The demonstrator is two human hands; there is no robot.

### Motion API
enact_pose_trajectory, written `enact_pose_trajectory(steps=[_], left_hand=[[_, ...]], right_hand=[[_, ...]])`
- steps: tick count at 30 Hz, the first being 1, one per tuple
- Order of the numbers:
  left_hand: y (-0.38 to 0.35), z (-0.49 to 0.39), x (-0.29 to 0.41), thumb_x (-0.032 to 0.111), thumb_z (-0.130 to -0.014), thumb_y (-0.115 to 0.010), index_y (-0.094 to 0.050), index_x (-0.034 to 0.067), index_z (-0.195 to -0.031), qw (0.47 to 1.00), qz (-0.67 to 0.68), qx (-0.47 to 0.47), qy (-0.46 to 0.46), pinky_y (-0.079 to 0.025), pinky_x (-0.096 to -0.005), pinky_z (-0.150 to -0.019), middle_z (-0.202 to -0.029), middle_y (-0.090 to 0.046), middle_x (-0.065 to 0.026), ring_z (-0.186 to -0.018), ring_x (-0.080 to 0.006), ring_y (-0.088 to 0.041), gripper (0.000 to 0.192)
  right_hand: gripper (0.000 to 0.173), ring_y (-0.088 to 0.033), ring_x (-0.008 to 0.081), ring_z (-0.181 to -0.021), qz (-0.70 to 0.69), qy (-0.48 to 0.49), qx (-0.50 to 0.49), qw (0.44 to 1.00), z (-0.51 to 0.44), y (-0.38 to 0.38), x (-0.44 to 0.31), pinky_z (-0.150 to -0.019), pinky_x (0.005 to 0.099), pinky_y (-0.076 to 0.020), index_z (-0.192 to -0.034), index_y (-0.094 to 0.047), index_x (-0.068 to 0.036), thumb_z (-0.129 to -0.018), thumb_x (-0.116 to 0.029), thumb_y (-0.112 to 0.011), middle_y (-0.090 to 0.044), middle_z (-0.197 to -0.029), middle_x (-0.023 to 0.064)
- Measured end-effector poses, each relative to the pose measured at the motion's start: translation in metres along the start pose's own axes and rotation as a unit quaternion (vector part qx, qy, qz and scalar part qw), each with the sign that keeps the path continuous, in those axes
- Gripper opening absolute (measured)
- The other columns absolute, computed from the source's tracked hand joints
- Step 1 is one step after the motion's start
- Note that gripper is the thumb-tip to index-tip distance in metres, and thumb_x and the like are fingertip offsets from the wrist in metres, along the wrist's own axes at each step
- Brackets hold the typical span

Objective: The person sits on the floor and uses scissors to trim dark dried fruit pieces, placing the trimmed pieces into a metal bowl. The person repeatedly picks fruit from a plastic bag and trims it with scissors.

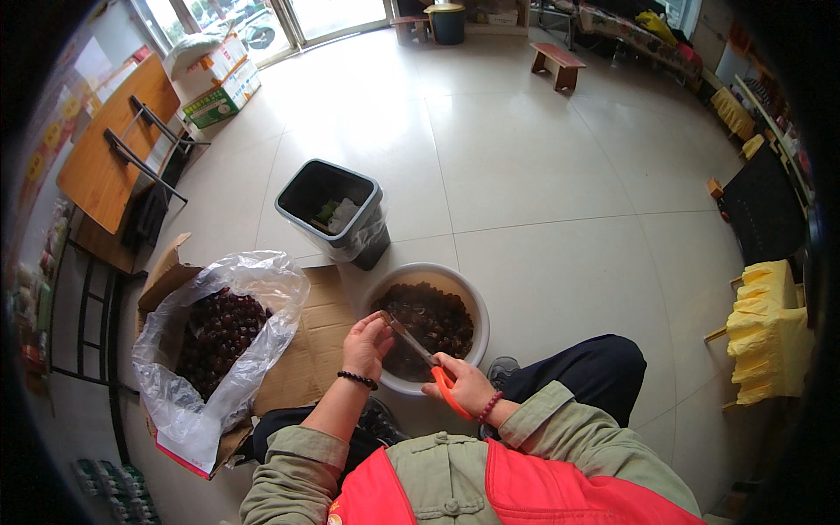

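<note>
My right hand holds orange-handled scissors, whose blades point up and left over a round white basin. At the blade tips, my left hand pinches a small brownish piece between thumb and fingertips; its exact kind is too small to tell. Dark brown pieces of what looks like dried fruit fill much of the basin. To the left, a clear plastic bag lines an open cardboard box and holds many dark red-brown dried fruits, perhaps dates.
A grey-rimmed bin with a bag and some waste stands beyond the basin. A cardboard flap lies between box and basin. A folded table leans at the left, a low wooden stool stands farther off, and yellow-covered seats are at the right.
</note>
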State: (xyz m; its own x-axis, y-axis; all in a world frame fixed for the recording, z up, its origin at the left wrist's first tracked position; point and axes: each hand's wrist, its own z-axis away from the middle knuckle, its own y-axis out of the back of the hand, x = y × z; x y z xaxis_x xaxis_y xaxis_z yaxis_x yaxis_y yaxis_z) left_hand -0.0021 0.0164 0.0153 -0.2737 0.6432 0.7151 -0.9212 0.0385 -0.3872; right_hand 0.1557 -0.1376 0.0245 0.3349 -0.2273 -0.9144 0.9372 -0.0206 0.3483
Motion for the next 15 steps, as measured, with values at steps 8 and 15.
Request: enact_pose_trajectory(steps=[8,15], left_hand=[[-0.0007,0.0012,-0.0009,0.014,-0.084,-0.065,-0.06,0.013,-0.103,1.0,-0.005,0.008,-0.001,-0.05,-0.0234,-0.063,-0.087,-0.065,0.0036,-0.074,-0.0077,-0.061,0.019],[-0.0009,0.0014,-0.001,0.014,-0.084,-0.064,-0.06,0.013,-0.103,1.0,-0.007,0.002,-0.001,-0.05,-0.0233,-0.064,-0.088,-0.064,0.0033,-0.075,-0.0076,-0.061,0.019]], right_hand=[[0.054,-0.057,0.0349,-0.091,-0.016,-0.002,-0.003,1.0,-0.0004,-0.0002,0.0011,-0.079,0.0401,-0.0457,-0.11,-0.051,-0.006,-0.076,-0.044,-0.069,-0.058,-0.096,0.0198],[0.055,-0.057,0.0346,-0.092,-0.005,-0.012,-0.012,1.0,0.0,0.0017,-0.0017,-0.08,0.0398,-0.0456,-0.11,-0.05,-0.006,-0.076,-0.045,-0.069,-0.058,-0.098,0.0198]])
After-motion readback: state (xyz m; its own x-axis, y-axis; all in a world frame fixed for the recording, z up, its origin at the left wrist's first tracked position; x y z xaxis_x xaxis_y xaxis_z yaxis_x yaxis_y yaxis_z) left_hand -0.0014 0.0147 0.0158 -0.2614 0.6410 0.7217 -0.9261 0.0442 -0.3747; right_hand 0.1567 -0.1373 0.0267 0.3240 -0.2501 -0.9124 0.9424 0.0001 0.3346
